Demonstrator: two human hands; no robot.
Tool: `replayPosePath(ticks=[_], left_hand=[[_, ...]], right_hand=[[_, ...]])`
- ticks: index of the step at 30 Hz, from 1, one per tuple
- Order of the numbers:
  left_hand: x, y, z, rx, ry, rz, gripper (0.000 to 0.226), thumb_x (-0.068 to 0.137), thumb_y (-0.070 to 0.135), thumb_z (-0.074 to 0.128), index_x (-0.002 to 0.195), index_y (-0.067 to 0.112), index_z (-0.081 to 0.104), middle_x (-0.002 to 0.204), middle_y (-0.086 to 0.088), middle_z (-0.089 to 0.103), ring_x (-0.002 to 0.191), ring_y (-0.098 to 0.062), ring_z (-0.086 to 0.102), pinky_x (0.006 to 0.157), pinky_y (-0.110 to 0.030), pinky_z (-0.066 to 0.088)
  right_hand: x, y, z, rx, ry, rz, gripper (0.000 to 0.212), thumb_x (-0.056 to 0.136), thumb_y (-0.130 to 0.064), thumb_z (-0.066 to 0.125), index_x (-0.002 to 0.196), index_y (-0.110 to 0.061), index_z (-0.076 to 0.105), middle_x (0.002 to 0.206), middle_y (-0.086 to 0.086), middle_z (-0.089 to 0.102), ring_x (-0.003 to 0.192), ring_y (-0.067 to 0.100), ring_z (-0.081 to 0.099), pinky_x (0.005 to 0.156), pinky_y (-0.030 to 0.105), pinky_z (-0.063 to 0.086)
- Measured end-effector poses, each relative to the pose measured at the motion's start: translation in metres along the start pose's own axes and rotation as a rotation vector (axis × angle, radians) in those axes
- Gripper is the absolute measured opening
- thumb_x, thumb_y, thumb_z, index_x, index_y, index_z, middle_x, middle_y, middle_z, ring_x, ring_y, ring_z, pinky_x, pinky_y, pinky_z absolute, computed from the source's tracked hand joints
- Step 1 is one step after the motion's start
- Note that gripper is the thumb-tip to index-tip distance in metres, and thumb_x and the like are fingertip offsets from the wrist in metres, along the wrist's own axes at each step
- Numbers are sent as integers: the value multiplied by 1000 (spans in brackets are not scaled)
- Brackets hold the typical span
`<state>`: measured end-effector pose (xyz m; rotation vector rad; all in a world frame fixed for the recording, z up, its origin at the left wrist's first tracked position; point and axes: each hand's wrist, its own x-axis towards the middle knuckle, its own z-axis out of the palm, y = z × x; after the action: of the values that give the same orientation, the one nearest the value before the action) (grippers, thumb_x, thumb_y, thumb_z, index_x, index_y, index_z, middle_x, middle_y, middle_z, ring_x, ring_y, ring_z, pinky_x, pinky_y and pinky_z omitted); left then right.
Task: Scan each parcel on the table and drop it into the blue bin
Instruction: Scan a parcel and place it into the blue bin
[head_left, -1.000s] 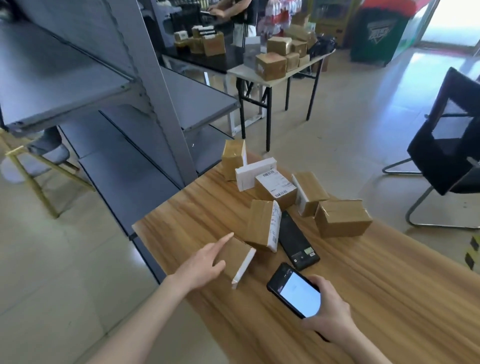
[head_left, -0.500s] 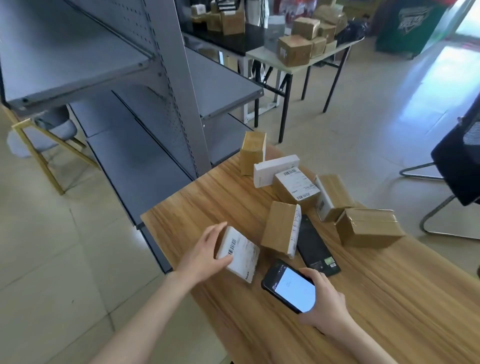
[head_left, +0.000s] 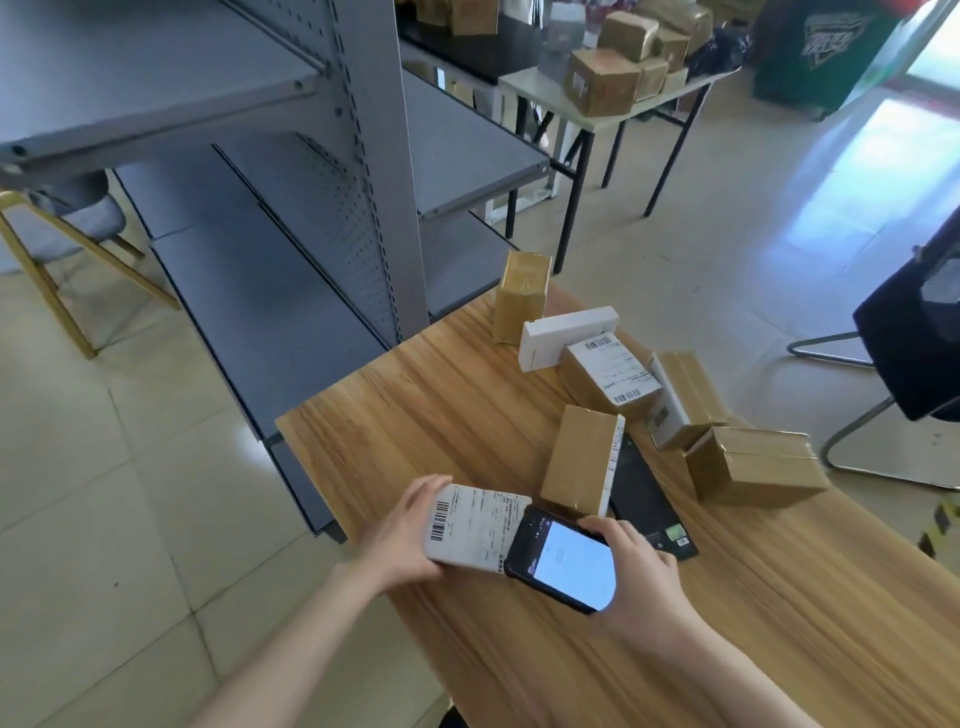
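Observation:
My left hand (head_left: 402, 538) grips a small parcel (head_left: 470, 526) near the wooden table's (head_left: 779, 623) left front corner, its white label and barcode turned up. My right hand (head_left: 636, 564) holds a black handheld scanner (head_left: 563, 564) with a lit screen, its top end over the right edge of that label. Several more brown parcels lie further back: an upright one (head_left: 579, 460), a labelled one (head_left: 608, 379), a white box (head_left: 566, 335) and a taped one (head_left: 753, 465). No blue bin is in view.
A flat black device (head_left: 649, 499) lies on the table behind the scanner. Grey metal shelving (head_left: 322, 208) stands close on the left. A black chair (head_left: 914, 353) is at the right, and a second table (head_left: 613, 104) with boxes stands at the back.
My left hand has taken hold of the small parcel and turned its label face up. My right hand has brought the scanner left, over the label's edge. The view has tilted down.

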<state>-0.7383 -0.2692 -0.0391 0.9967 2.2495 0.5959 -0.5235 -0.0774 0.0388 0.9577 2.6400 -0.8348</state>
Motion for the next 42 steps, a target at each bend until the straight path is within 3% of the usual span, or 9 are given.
replayPosePath(ticks=[3, 7, 11, 16, 24, 32, 37, 42], left_hand=[[2, -5, -9, 6, -6, 47, 104, 53, 28, 74, 141, 38, 21, 142, 21, 24, 126, -10, 42, 95, -42, 49], [5, -10, -28, 44, 56, 119, 106, 51, 29, 75, 140, 42, 18, 140, 24, 23, 119, -4, 39, 81, -30, 51], [6, -11, -48, 127, 84, 207, 107, 56, 31, 77, 146, 35, 20, 145, 15, 25, 130, -8, 31, 94, -36, 49], [5, -7, -59, 222, 67, 283, 103, 63, 31, 77, 150, 26, 21, 147, 9, 29, 130, -13, 34, 99, -37, 46], [-6, 7, -61, 322, 66, 384, 105, 66, 38, 77, 151, 28, 17, 147, 10, 27, 131, -10, 31, 95, -36, 50], [-45, 63, -8, 314, -18, 533, 107, 63, 57, 72, 150, 29, 18, 140, 10, 32, 120, -7, 39, 98, -29, 46], [-90, 134, 64, 325, -128, 691, 107, 57, 62, 66, 149, 32, 21, 137, 15, 33, 123, -5, 42, 96, -26, 46], [-153, 219, 162, 375, -325, 911, 110, 54, 66, 67, 149, 37, 20, 137, 19, 29, 124, -3, 40, 101, -25, 44]], right_hand=[[8, -13, -9, -83, 4, -49, 94, 63, -37, 83, 137, -40, 26, 139, -13, 39, 130, 11, 34, 114, 45, 18], [18, -32, -20, -218, 16, -128, 90, 65, -41, 81, 136, -41, 25, 137, -14, 40, 128, 10, 34, 111, 42, 19], [25, -48, -25, -276, 56, -120, 90, 64, -43, 80, 136, -40, 25, 135, -13, 41, 127, 11, 36, 109, 40, 20], [23, -55, -26, -313, 43, -65, 96, 61, -38, 83, 138, -38, 25, 133, -12, 42, 125, 12, 37, 110, 43, 22], [-21, -44, -27, -304, 79, 9, 97, 64, -39, 82, 140, -36, 23, 141, -10, 38, 130, 14, 34, 113, 45, 20], [-142, 21, -19, -6, 267, 166, 88, 67, -41, 76, 139, -36, 26, 136, -13, 38, 127, 11, 38, 98, 37, 31], [-272, 84, 14, 282, 457, 381, 91, 57, -36, 75, 137, -38, 32, 129, -20, 42, 121, 4, 42, 93, 33, 31], [-423, 133, 74, 527, 684, 679, 92, 49, -25, 76, 131, -38, 37, 114, -22, 40, 101, 1, 40, 91, 31, 30]])
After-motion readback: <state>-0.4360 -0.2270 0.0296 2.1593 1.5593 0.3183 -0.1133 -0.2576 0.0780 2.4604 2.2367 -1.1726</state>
